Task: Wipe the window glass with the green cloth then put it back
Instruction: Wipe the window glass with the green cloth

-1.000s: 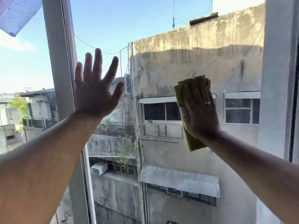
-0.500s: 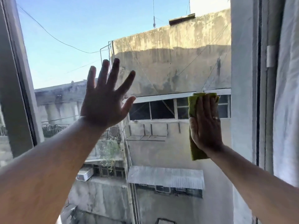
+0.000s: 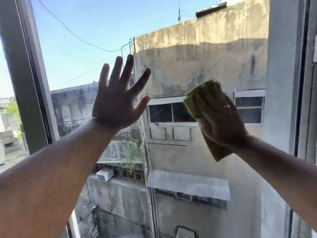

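While both your bare forearms reach up from the bottom corners, your left hand [image 3: 118, 102] is raised against the window glass [image 3: 89, 31] with its fingers [image 3: 128, 69] spread wide apart, gripping nothing. Your right hand [image 3: 219, 119] lies flat on the green cloth [image 3: 192, 102], fingers together and pointing up and to the left, pressing the cloth to the pane; a ring shows on one finger. The cloth is folded into a long strip whose long axis runs diagonally, from its upper end left of your fingertips down to the right, where its lower end sticks out beneath your wrist. It sits right of the pane's centre, well apart from your left hand. A grey window frame [image 3: 22, 74] edges the glass on the left and another upright on the right. Beyond the pane stands a stained concrete building [image 3: 197, 54] with a window, a metal awning, an air conditioner lower down, cables, and clear blue sky.
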Tool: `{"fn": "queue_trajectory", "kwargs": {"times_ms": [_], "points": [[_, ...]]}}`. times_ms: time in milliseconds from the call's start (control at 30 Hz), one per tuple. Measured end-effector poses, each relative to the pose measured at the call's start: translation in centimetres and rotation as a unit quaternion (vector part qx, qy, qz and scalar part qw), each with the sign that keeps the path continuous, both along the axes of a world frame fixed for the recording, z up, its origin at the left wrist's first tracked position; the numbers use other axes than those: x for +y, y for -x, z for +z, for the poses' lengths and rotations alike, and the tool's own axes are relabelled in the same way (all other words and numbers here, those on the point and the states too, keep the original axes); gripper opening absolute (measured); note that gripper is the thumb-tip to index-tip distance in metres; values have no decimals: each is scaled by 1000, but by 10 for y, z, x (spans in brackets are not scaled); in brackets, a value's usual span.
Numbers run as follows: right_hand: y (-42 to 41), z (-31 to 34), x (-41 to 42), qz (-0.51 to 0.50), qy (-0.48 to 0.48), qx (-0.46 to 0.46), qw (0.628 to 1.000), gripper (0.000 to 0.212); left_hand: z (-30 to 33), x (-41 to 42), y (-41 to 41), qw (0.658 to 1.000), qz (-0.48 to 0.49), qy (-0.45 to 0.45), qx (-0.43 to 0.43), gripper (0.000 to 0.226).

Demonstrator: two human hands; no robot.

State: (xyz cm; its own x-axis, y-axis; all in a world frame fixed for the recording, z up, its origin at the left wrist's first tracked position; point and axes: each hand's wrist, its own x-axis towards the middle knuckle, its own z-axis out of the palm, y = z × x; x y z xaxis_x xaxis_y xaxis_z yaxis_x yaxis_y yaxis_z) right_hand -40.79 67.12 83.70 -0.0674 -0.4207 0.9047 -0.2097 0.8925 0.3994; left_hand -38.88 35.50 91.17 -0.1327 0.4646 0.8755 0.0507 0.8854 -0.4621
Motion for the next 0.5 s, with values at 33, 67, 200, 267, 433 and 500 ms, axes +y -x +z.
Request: {"fn": "queue_trajectory", "kwargs": {"times_ms": [33,67,200,267,433,500], "points": [[0,12,4,-5,64,-6,998,56,-1,1,-1,1000,4,0,-4,66],[0,19,-5,-2,125,-10,992,57,-1,2,-3,1000,6,0,-8,66],[-10,0,-90,27,243,-3,970,58,4,-4,-12,998,-59,-14,-18,62],[-14,-27,-132,50,164,-12,985,60,10,-22,-15,998,-38,-45,10,64],[-23,-91,-163,53,-257,-32,965,57,5,-49,-18,993,17,-114,-12,70],[-20,-86,-131,42,-303,-28,952,53,4,-47,-14,994,5,-113,-10,69]]}}
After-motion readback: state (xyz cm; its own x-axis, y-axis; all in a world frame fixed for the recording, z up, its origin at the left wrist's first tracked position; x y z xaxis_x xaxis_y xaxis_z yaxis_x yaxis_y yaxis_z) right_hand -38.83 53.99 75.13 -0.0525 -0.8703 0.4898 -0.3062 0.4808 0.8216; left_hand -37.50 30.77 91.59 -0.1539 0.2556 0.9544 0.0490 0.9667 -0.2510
